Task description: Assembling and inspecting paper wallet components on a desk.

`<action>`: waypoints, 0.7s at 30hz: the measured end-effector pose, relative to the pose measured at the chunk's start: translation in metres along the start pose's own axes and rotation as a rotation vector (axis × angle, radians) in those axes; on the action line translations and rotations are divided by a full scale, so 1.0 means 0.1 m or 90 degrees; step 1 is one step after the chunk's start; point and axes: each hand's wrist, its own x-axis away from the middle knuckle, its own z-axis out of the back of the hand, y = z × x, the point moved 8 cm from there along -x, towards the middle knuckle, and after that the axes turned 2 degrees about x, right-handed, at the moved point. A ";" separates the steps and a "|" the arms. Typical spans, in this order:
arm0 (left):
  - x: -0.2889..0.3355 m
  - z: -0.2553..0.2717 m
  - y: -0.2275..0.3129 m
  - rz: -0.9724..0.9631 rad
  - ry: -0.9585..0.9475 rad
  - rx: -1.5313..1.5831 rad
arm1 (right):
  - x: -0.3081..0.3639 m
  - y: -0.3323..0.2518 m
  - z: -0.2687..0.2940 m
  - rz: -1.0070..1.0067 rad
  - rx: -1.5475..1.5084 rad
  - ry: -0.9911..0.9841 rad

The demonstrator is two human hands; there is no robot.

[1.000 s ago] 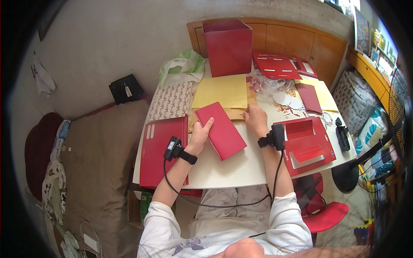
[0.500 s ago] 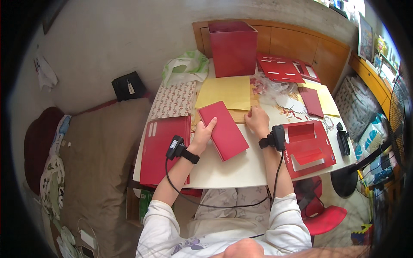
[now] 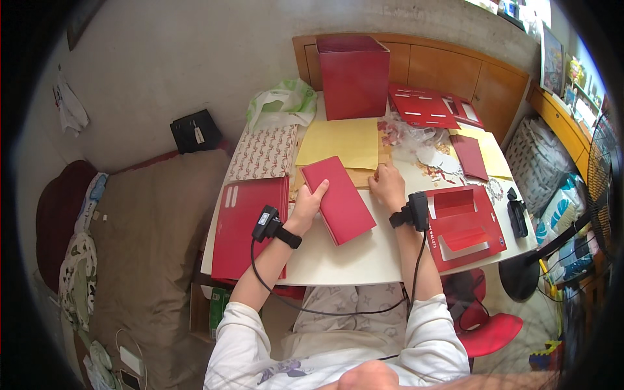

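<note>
My left hand (image 3: 307,204) grips the left edge of a flat, red rectangular packet (image 3: 339,200), thumb on top. It is tilted over the white table (image 3: 312,266), its long side running from far left to near right. My right hand (image 3: 388,184) is closed just right of the packet, fingers curled down at a tan sheet (image 3: 361,177); anything inside them is hidden. Beyond the packet lies a yellow sheet (image 3: 338,142). Left of it are large red card sheets (image 3: 244,227), and right of my right forearm lies a red die-cut card (image 3: 465,224) with cut-out slots.
A tall red box (image 3: 354,81) stands at the back. Around it are a green-and-white plastic bag (image 3: 281,104), patterned sheets (image 3: 263,153), more red cards (image 3: 422,107) and paper scraps. A dark red packet (image 3: 469,157) and a black object (image 3: 517,213) lie rightward, near a fan (image 3: 601,172).
The view has shifted very slightly. Both hands and the red packet stay nearly where they were.
</note>
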 end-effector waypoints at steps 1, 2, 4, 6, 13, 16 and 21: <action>0.01 0.00 0.00 0.009 0.004 -0.005 | 0.00 0.01 0.00 0.000 0.000 0.001; 0.01 -0.01 0.00 0.009 0.004 -0.005 | 0.00 0.01 -0.01 0.003 0.002 0.005; 0.02 -0.01 0.02 -0.002 0.011 0.002 | 0.00 0.00 -0.02 0.007 0.003 0.009; 0.02 -0.01 0.02 0.002 0.007 0.000 | 0.00 -0.01 -0.03 0.019 0.029 0.024; 0.02 -0.03 0.03 0.003 0.005 -0.003 | -0.03 0.03 0.05 -0.017 -0.003 0.066; 0.05 -0.02 0.14 -0.041 0.058 -0.039 | -0.03 -0.16 0.28 -0.005 -0.237 0.128; 0.15 -0.06 0.48 -0.255 0.087 -0.153 | 0.14 -0.85 0.40 0.116 -0.612 -0.023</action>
